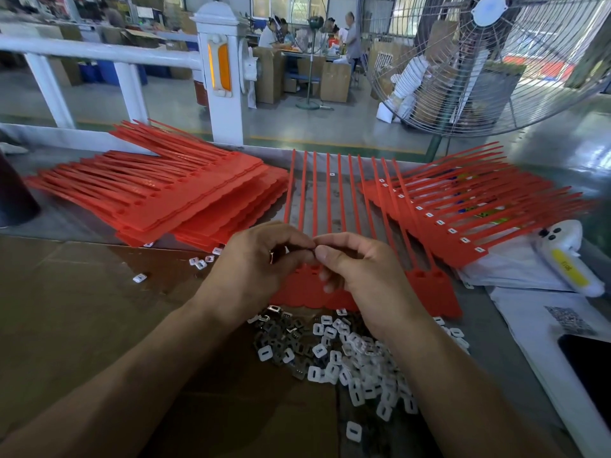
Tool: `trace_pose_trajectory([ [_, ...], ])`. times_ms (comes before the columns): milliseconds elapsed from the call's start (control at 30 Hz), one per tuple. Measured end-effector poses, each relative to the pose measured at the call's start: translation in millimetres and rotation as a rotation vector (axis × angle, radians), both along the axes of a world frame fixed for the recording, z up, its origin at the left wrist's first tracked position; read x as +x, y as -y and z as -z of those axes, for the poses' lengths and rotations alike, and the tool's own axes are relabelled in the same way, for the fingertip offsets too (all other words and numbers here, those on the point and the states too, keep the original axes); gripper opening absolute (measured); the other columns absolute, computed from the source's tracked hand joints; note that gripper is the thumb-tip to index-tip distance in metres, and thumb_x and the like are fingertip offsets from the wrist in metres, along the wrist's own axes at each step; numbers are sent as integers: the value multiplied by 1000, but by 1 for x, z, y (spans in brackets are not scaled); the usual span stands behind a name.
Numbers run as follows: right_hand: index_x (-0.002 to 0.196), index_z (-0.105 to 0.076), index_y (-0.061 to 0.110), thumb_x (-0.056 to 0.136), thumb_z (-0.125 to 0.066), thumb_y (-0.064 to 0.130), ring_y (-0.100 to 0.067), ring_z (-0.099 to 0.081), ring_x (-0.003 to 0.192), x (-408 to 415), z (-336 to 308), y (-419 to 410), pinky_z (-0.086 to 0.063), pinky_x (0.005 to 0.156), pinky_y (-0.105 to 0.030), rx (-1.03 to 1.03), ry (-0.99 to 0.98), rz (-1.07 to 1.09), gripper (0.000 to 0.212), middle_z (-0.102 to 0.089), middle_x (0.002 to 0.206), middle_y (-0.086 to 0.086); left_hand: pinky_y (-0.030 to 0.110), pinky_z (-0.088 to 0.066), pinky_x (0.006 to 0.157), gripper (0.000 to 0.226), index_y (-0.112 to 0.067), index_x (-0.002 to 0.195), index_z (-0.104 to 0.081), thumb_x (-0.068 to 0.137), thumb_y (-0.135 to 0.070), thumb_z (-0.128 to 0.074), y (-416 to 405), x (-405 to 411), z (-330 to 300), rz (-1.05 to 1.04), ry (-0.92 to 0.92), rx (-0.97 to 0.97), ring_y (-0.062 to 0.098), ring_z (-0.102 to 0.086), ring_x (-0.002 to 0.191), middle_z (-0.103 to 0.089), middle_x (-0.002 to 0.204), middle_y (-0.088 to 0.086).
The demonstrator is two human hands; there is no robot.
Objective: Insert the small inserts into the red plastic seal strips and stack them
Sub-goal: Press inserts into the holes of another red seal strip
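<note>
Fingertips of left hand point(261, 259) and right hand point(350, 269) meet, seemingly pinching one insert over the red strip sheet point(426, 285), ready for seating.

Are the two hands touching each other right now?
Touching. The head view shows the left hand and right hand meeting fingertip to fingertip above the red strip sheet, no gap visible.

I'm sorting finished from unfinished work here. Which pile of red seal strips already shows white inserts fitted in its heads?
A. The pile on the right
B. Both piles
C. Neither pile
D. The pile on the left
A. The right pile of red seal strips shows a row of small white inserts seated in its heads, while the left pile shows only empty holes.
</note>
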State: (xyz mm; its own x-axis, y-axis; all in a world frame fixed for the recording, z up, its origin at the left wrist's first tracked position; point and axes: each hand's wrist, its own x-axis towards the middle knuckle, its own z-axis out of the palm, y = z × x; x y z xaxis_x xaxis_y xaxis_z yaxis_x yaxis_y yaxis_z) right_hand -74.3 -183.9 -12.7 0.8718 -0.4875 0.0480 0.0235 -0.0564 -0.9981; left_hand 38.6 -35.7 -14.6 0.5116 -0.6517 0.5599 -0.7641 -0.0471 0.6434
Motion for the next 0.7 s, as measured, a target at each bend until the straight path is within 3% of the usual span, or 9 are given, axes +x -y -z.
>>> trace_pose_trajectory([
  [167,94,-79,22,99,-70,26,-17,-68,70,0,-1,-4,-55,63,-29,55,-7,-44,11,-77,86,-5,11,-46,69,10,-28,93,-76,91,-18,-74,0,0,-1,-4,-51,-56,11,-69,84,-70,88,-13],
  [400,97,-76,16,102,-64,29,-10,-63,66,-2,-4,-5,-51,58,-21,-17,-21,-56,19,-77,84,-4,18,-51,69,14,-28,101,-77,89,-23,-75,1,-1,-1,-30,-59,-63,13,-66,83,-67,90,-12],
  [533,99,-75,17,103,-63,31,-8,-63,67,-4,-4,-6,-51,60,-21,-63,-39,-56,19,-77,84,-2,26,-53,69,14,-28,99,-75,87,-21,-76,0,-2,-5,-30,49,-42,17,-66,81,-67,91,-13],
  [700,97,-75,19,103,-63,32,-9,-63,68,-4,-5,-5,-51,61,-20,-75,-21,-66,19,-76,85,-1,21,-51,69,15,-25,97,-75,86,-16,-78,-1,-2,-8,-12,70,-16,16,-65,83,-67,91,-13],
])
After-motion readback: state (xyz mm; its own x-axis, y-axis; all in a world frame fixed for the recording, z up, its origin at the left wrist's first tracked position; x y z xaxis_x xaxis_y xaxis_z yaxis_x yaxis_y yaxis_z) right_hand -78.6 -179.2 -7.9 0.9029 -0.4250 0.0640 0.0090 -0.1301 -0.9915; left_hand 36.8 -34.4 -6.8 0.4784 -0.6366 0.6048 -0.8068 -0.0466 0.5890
